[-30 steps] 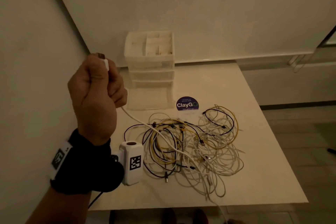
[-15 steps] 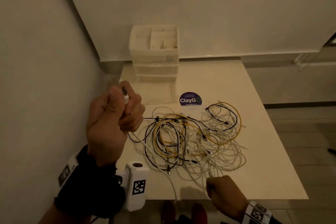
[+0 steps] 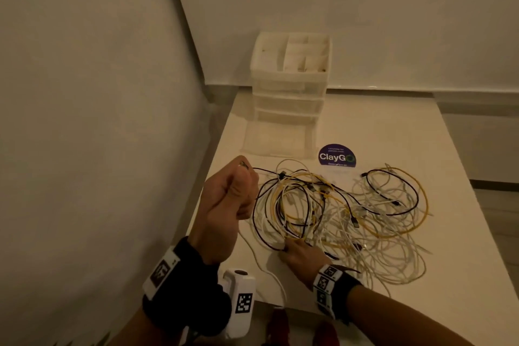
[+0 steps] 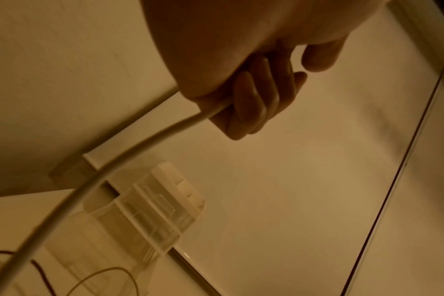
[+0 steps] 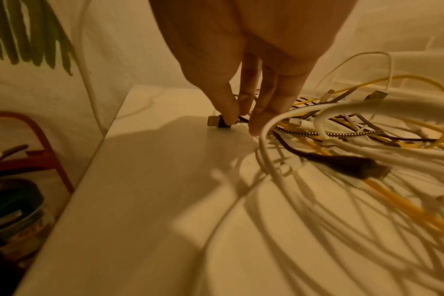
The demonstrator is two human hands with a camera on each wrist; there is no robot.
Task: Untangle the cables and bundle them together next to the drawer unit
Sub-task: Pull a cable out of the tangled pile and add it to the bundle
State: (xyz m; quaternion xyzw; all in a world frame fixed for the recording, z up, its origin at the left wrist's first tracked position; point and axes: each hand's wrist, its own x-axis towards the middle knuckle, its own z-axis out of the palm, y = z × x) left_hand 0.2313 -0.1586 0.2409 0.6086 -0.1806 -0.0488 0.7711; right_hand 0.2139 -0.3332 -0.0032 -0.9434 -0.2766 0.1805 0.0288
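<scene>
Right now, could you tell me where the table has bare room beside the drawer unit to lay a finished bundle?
Bare table lies right of the drawer unit, behind the ClayGo sticker and the cable tangle. A smaller bare patch sits at the near-left corner by the right hand. The middle is crowded with cables; the left hand, gripping the white cable, is over the left edge.

The white desk (image 3: 463,247) stands in a room corner. A clear drawer unit (image 3: 289,98) sits at its back left corner, a round purple sticker (image 3: 337,156) just right of it. Tangled cables (image 3: 351,213) spread across the middle toward the front edge.
</scene>
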